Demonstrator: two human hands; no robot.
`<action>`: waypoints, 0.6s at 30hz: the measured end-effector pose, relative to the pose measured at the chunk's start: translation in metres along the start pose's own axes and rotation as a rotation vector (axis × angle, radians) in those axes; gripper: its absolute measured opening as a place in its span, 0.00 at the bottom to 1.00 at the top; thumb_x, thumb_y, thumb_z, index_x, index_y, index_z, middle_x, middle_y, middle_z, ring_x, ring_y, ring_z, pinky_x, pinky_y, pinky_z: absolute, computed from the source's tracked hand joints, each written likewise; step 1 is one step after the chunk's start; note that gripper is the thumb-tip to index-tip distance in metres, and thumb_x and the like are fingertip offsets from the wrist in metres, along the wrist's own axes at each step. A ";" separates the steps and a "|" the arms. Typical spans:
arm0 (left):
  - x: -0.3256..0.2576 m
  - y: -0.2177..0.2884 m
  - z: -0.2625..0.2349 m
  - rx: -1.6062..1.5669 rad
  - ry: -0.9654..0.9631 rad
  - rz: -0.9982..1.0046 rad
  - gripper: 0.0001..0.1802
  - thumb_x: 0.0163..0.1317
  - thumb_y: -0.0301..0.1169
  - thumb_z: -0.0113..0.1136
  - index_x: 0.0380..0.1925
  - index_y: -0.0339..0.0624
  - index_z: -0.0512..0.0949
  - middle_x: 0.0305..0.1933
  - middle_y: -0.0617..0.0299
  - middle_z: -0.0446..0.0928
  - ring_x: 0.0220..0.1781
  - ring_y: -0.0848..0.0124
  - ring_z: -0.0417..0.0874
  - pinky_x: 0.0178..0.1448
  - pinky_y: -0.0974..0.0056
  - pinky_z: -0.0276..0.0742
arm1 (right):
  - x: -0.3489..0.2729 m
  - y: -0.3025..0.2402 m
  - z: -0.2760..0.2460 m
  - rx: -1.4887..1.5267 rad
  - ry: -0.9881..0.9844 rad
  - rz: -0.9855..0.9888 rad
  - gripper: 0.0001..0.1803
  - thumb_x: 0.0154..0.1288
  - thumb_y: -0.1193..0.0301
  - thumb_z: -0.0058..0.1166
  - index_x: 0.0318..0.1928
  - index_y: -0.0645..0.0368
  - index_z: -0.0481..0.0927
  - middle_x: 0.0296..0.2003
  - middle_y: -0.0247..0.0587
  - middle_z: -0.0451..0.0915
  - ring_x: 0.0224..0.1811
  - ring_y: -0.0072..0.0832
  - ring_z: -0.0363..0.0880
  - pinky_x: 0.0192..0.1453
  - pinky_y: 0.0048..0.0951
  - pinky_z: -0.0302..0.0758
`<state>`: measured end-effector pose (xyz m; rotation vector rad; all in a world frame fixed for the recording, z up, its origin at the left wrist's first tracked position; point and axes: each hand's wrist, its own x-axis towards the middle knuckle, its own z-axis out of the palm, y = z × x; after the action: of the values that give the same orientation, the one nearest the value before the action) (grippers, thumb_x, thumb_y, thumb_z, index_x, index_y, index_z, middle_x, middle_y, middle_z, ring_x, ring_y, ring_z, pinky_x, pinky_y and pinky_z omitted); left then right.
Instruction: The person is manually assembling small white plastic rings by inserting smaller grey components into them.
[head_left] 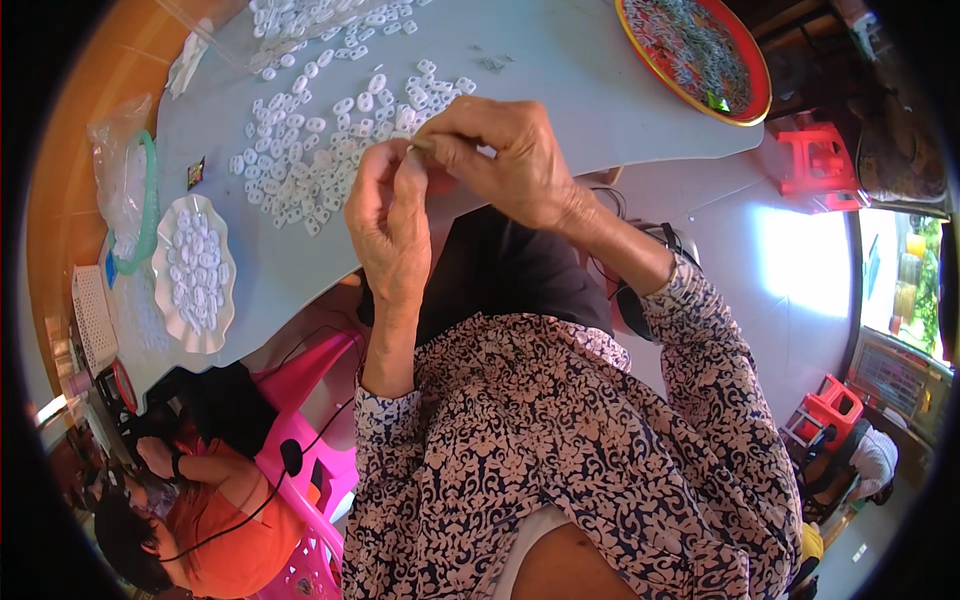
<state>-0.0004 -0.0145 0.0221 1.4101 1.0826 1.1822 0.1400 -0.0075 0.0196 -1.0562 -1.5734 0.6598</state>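
Observation:
My left hand [392, 225] and my right hand [515, 160] meet fingertip to fingertip above the near edge of the table. Both are closed in a pinch. A tiny pale bit shows where the fingertips touch, but the fingers cover most of it and I cannot make out its kind. Just beyond my hands, many small white oval plastic pieces with holes [300, 175] lie spread over the grey table [540, 70]. More white pieces fill a white dish with a wavy rim [229, 262] on the left.
A red round tray [762, 85] holds a heap of small greyish metal parts at the far right. Left of the dish are a clear plastic bag [115, 150] and a green ring-shaped rim [150, 200]. A person in orange [240, 520] sits by a pink chair [300, 400]. Red stools [815, 165] stand rightward.

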 end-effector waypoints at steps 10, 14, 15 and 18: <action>-0.003 -0.016 -0.002 -0.050 -0.034 0.069 0.09 0.65 0.31 0.51 0.35 0.35 0.73 0.24 0.66 0.75 0.25 0.83 0.67 0.32 0.77 0.62 | 0.036 0.036 -0.052 -0.436 0.039 -0.125 0.05 0.57 0.75 0.57 0.34 0.62 0.81 0.27 0.42 0.81 0.25 0.31 0.79 0.31 0.27 0.75; -0.003 -0.020 -0.001 -0.041 -0.060 0.120 0.07 0.65 0.29 0.51 0.35 0.35 0.73 0.22 0.65 0.75 0.23 0.84 0.65 0.30 0.77 0.61 | 0.060 0.055 -0.067 -0.555 -0.066 -0.101 0.06 0.54 0.72 0.52 0.28 0.60 0.81 0.24 0.45 0.79 0.26 0.44 0.77 0.36 0.37 0.75; -0.004 -0.019 -0.001 -0.029 -0.062 0.118 0.07 0.65 0.29 0.51 0.35 0.35 0.73 0.23 0.65 0.75 0.24 0.84 0.65 0.30 0.77 0.61 | 0.065 0.057 -0.067 -0.634 -0.140 -0.050 0.06 0.53 0.72 0.52 0.28 0.59 0.81 0.25 0.45 0.80 0.28 0.43 0.78 0.37 0.37 0.75; -0.005 -0.017 -0.001 -0.028 -0.067 0.093 0.07 0.65 0.29 0.51 0.35 0.36 0.73 0.22 0.65 0.75 0.23 0.85 0.65 0.28 0.77 0.60 | 0.073 0.064 -0.066 -0.741 -0.248 -0.011 0.06 0.53 0.71 0.53 0.28 0.58 0.81 0.26 0.44 0.80 0.30 0.42 0.78 0.38 0.38 0.75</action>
<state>-0.0025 -0.0169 0.0044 1.4811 0.9593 1.2026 0.2190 0.0784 0.0174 -1.5380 -2.1116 0.1853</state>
